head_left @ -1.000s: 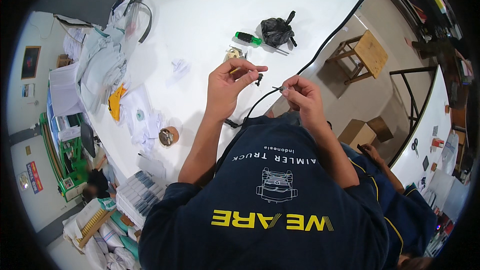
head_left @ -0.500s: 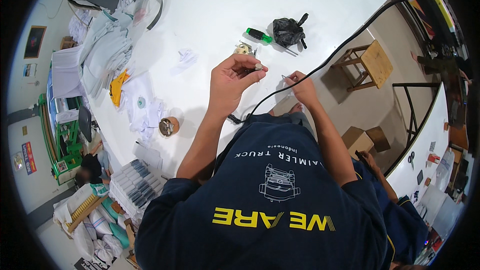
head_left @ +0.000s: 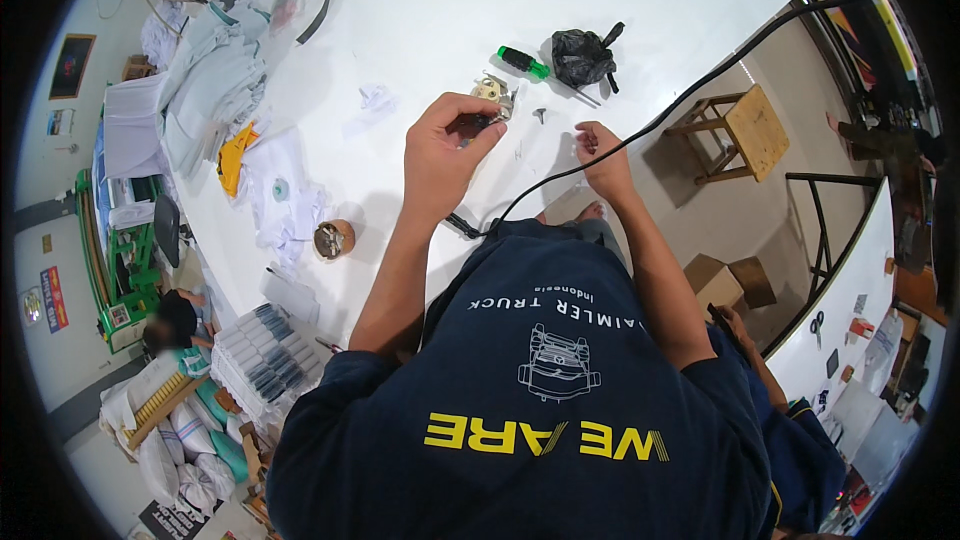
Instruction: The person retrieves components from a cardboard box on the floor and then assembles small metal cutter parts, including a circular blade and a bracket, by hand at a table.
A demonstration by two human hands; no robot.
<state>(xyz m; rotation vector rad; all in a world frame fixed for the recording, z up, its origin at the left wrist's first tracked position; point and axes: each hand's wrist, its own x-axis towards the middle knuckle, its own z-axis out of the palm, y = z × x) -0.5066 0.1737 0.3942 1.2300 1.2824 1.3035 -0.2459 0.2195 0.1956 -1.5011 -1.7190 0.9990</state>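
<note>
Over the white table, my left hand (head_left: 440, 155) is closed, its thumb and fingertips pinching a small silver metal part that they mostly hide. Just beyond those fingertips lies a brass-coloured metal mechanism (head_left: 492, 90). To the right, my right hand (head_left: 604, 162) hovers near the table edge with fingers loosely curled and apart, and no object shows in them. Between the hands a small dark T-shaped metal piece (head_left: 541, 115) lies on the table. A screwdriver (head_left: 522, 62) with a green and black handle lies beyond, beside a knotted black plastic bag (head_left: 582, 58).
A black cable (head_left: 650, 130) crosses the table edge near my right hand. At left stand a round brown container (head_left: 333, 239) and piled pale cloth (head_left: 215, 90). A wooden stool (head_left: 755, 130) stands on the floor at right. Another person's arm (head_left: 755, 350) shows at lower right.
My left hand has drawn slightly left and up toward the brass-coloured mechanism. The thin piece at my right fingertips is gone from them, and a T-shaped metal piece now shows on the table.
</note>
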